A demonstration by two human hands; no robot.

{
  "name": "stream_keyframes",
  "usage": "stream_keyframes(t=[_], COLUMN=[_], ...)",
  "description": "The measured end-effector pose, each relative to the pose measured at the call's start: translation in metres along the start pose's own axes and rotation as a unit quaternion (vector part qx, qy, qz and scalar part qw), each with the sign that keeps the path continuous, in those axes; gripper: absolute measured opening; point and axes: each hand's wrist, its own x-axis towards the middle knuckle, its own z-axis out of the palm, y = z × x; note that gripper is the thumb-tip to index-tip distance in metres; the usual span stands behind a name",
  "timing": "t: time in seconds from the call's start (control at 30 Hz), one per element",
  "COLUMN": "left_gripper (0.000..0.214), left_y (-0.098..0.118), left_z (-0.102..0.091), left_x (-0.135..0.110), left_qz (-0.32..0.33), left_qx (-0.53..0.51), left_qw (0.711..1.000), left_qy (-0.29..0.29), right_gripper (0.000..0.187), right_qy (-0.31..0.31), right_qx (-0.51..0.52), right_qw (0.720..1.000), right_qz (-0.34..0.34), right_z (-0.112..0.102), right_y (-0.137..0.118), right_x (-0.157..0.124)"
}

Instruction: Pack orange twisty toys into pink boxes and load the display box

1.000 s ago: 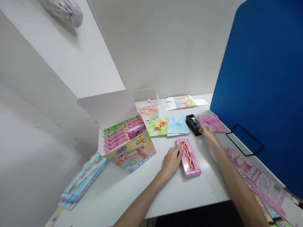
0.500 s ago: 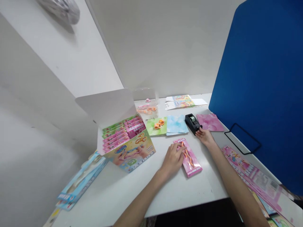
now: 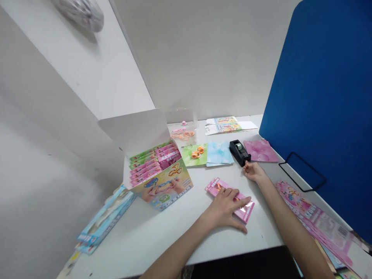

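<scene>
My left hand (image 3: 228, 207) lies flat with spread fingers on a slim pink toy box (image 3: 214, 186), which sits slanted on the white table (image 3: 174, 236). My right hand (image 3: 252, 170) is curled into a pinch just in front of a black tape dispenser (image 3: 239, 152); what it pinches is too small to make out. Beside the dispenser lie a pink card (image 3: 260, 150), a blue card (image 3: 218, 153) and a green card (image 3: 195, 155) with orange rings on it.
An open display carton (image 3: 158, 174) full of pink and green boxes stands at the left. Blue boxes (image 3: 101, 221) lie at the table's left edge, pink flat packs (image 3: 314, 217) at the right. A blue partition (image 3: 325, 104) rises on the right, flat cartons (image 3: 229, 125) at the back.
My left hand has turned the pink box from lengthwise to slanted and slid over its near end. My right hand has drawn back from the tape dispenser toward me.
</scene>
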Motion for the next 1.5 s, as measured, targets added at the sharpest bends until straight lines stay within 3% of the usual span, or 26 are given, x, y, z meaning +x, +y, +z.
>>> stream_keyframes(t=[0.13, 0.3, 0.4, 0.53, 0.63, 0.8, 0.93, 1.07, 1.5], left_gripper=[0.087, 0.071, 0.06, 0.047, 0.045, 0.045, 0.038, 0.033, 0.055], left_y=[0.001, -0.006, -0.014, -0.026, -0.032, -0.034, -0.029, -0.027, -0.03], left_z=[0.007, -0.004, -0.021, -0.034, -0.03, -0.025, -0.031, -0.032, -0.021], left_x=[0.001, 0.002, -0.003, -0.013, -0.016, -0.01, -0.006, -0.008, -0.005], left_qz=[-0.016, 0.019, 0.006, 0.043, 0.062, 0.085, 0.03, 0.002, 0.019], left_qx=[0.021, 0.016, 0.047, 0.013, -0.033, -0.024, -0.001, 0.003, -0.06], left_qw=[1.0, 0.998, 0.981, 0.92, 0.884, 0.871, 0.855, 0.862, 0.861], left_qy=[0.01, 0.063, 0.187, 0.389, 0.462, 0.483, 0.517, 0.507, 0.505], right_gripper=[0.021, 0.034, 0.039, 0.038, 0.041, 0.052, 0.052, 0.053, 0.046], right_qy=[-0.033, -0.133, -0.232, -0.317, -0.351, -0.373, -0.36, -0.336, -0.281], right_qx=[0.011, 0.041, 0.055, 0.053, 0.06, 0.076, 0.092, 0.082, 0.068], right_qw=[0.998, 0.99, 0.971, 0.946, 0.933, 0.924, 0.928, 0.937, 0.952], right_qz=[0.049, 0.021, -0.021, -0.046, -0.059, -0.03, -0.027, -0.048, -0.098], right_z=[0.011, 0.031, 0.04, 0.053, 0.065, 0.078, 0.082, 0.083, 0.087], right_y=[-0.006, -0.021, -0.027, -0.024, -0.012, 0.006, 0.011, 0.014, 0.017], right_x=[-0.014, -0.041, -0.057, -0.077, -0.091, -0.11, -0.115, -0.116, -0.122])
